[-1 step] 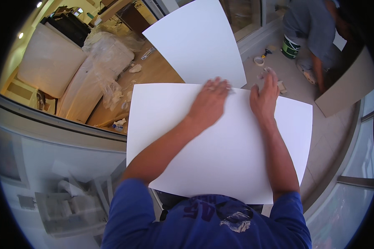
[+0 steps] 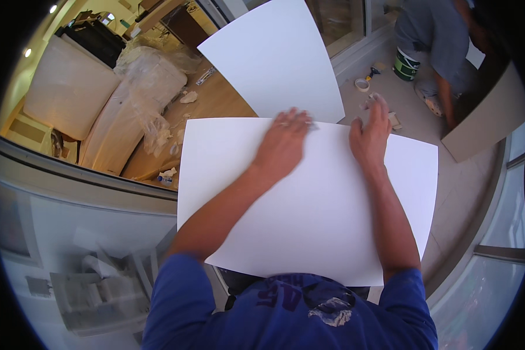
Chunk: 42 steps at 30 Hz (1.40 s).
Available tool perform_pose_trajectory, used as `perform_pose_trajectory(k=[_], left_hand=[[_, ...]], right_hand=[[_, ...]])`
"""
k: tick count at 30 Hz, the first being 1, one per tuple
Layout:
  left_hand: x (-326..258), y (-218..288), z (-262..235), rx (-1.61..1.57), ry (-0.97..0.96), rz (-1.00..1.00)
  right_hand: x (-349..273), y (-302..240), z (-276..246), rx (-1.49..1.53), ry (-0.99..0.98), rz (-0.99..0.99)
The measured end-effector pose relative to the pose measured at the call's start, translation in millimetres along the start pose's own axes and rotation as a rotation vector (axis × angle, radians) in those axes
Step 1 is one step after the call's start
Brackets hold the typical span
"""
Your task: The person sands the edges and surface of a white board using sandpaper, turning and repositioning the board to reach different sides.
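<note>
1. white panel [image 2: 309,204] lies flat in front of the person, below a second white panel [image 2: 274,58].
2. left hand [image 2: 283,146] and right hand [image 2: 370,137] press its far edge, fingers spread flat, gripping nothing.
3. best to keep both palms pressing evenly so it cannot slide.

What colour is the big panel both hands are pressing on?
Plain white, no pattern: the panel under the left hand and right hand, head view.

Head cam: sitting on wearer's head, looking steeply down, fisheye bending edges.
Nearness: hovering close over both forearms and white panel [image 2: 309,204].
Far rim: taking in floor, wrapped furniture, crouching co-worker.
Shared views: single view only.
</note>
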State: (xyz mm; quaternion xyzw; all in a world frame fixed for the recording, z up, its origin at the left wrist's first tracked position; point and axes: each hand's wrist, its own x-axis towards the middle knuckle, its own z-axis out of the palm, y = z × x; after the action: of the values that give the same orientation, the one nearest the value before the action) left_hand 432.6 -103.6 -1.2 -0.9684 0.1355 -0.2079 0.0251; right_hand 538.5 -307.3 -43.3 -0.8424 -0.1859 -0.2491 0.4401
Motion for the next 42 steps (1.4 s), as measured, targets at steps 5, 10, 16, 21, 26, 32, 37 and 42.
perform_pose_trajectory(k=[5, 10, 16, 21, 26, 32, 37, 42], left_hand=[[-29, -37, -30, 0.124, -0.015, -0.072], [0, 5, -8, 0.073, -0.039, 0.074], [-2, -4, -14, 0.089, -0.084, 0.031], [-17, -21, -23, 0.119, -0.085, 0.028], [16, 26, -2, 0.080, -0.094, 0.093], [-9, -12, -18, 0.108, -0.129, 0.034], [0, 4, -12, 0.088, -0.131, 0.058], [35, 55, 13, 0.095, -0.117, 0.127]], right_hand=[[1, -8, 2, -0.014, -0.014, 0.010], [1, -15, 7, 0.012, -0.015, 0.010], [1, -18, 9, -0.016, -0.002, 0.012], [1, -16, 11, -0.034, 0.000, 0.014], [1, -22, 14, 0.027, 0.011, 0.018], [5, -13, 13, 0.025, 0.094, 0.009], [8, -10, 14, 0.175, 0.100, 0.076], [11, -13, 15, 0.295, 0.187, 0.061]])
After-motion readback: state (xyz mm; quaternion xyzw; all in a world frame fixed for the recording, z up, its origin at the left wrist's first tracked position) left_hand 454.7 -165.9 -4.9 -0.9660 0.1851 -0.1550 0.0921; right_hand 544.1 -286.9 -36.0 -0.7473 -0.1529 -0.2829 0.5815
